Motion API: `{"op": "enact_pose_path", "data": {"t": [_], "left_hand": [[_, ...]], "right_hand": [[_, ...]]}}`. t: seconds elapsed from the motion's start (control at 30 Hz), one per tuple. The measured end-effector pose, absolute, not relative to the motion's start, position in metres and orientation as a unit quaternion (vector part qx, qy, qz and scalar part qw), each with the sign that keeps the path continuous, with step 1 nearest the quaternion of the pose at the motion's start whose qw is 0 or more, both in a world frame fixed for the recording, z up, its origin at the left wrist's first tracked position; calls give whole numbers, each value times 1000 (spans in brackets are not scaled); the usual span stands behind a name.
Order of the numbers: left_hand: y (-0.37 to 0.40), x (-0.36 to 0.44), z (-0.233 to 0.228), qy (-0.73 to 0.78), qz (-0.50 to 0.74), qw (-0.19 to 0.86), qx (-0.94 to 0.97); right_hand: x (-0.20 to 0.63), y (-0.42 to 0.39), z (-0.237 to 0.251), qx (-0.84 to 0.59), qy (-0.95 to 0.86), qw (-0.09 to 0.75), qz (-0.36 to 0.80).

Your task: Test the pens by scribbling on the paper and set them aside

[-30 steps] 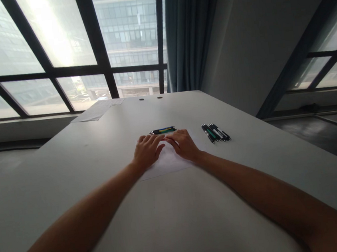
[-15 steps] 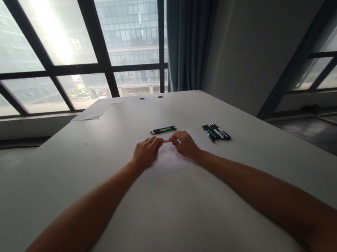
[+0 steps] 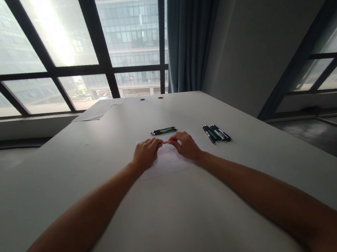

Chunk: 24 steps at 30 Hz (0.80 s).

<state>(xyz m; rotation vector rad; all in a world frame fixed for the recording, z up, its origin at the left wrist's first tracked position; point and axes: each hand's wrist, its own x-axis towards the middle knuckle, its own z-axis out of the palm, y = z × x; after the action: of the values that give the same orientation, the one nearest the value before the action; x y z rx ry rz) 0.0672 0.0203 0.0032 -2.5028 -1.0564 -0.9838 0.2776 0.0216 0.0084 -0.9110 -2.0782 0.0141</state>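
Both my hands meet over a white sheet of paper (image 3: 173, 167) on the table. My left hand (image 3: 146, 152) has its fingers closed in a pinch at one end of a small, thin pinkish stick (image 3: 165, 142). At the other end, my right hand (image 3: 187, 146) pinches with thumb and forefinger. The stick lies level between the fingertips; its exact kind is too small to tell. Just beyond the hands, several pens (image 3: 163, 131) lie side by side, dark with yellow, green and blue parts. Faint marks on the paper are partly hidden by the hands.
To the right, a row of several dark pens (image 3: 216, 133) lies slanted on the white table (image 3: 178, 221). More paper sheets (image 3: 94, 111) rest at the far left edge. Two round dark discs (image 3: 151, 99) sit near the far edge, before a window and curtain (image 3: 191, 39).
Almost nothing differs. My right fingertips have shifted slightly to the left along the pinkish stick, and the whole view has moved down a touch.
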Motion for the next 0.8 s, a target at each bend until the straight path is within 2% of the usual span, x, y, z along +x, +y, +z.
{"op": "enact_pose_path", "data": {"t": [0.2,0.37,0.5,0.67,0.73,0.8], "left_hand": [[22,67,6,-343,-339,137,-865],[15,69,13,-349,-397,172,-832],[17,68,9,-372,-409,42,-832],[21,71,7,-364,-521,-111,-764],[21,72,9,-349,-545,-135,-750],[21,72,9,-342,-554,-132,-747]], "right_hand": [[278,22,7,-378,-844,381,-6],[278,23,9,-443,-779,442,-22],[275,18,11,-415,-765,492,16],[266,8,13,-326,-851,411,17],[265,7,13,-316,-865,389,20],[265,8,13,-328,-855,401,24]]}}
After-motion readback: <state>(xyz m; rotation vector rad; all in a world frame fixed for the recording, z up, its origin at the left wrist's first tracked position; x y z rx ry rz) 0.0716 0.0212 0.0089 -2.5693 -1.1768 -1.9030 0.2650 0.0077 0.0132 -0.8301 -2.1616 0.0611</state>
